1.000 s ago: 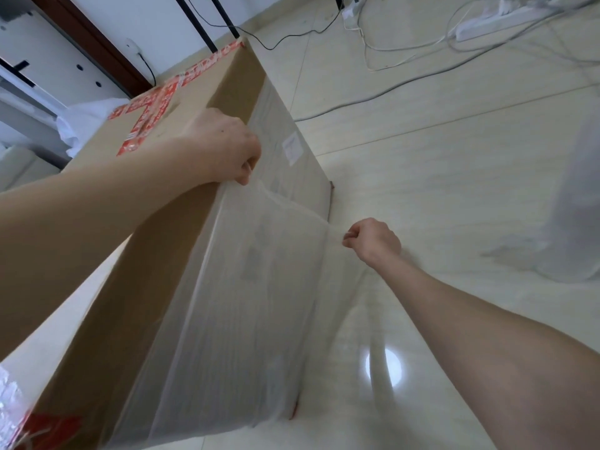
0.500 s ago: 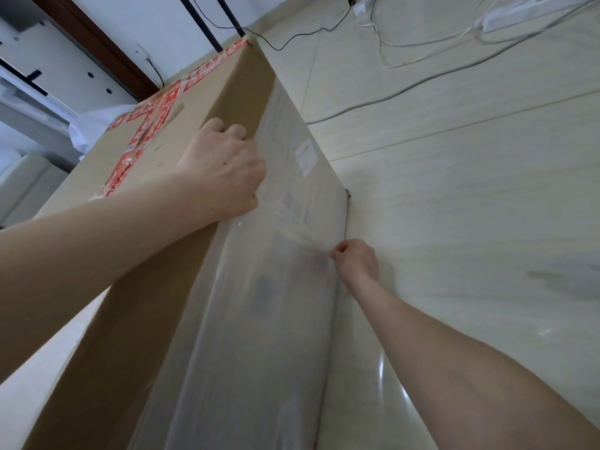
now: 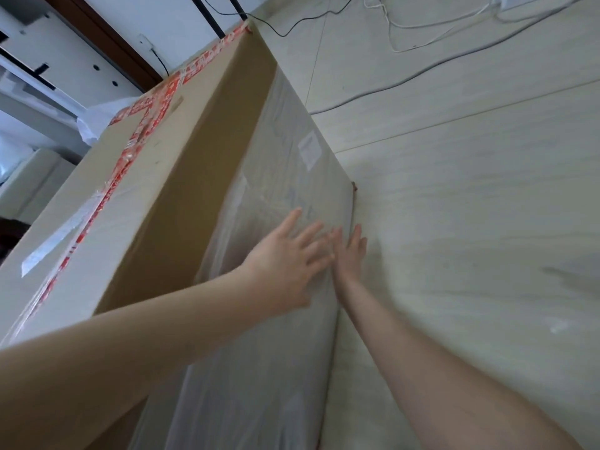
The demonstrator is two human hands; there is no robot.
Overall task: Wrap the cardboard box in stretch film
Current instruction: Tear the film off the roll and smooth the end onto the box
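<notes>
Both arms reach forward. The left hand [image 3: 287, 259] lies flat, fingers spread wide, on the stretch film [image 3: 259, 368] covering the right side of the cardboard box [image 3: 175, 203]. The right hand [image 3: 350, 254], fingers straight, touches the film just beside it.

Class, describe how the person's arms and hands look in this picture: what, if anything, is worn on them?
The left hand and right hand are bare: no gloves, rings or watch show. The left forearm and right forearm are uncovered as far as the frame reaches, with no sleeve edge in view. The fingers are blurred, so finer details cannot be told.
</notes>
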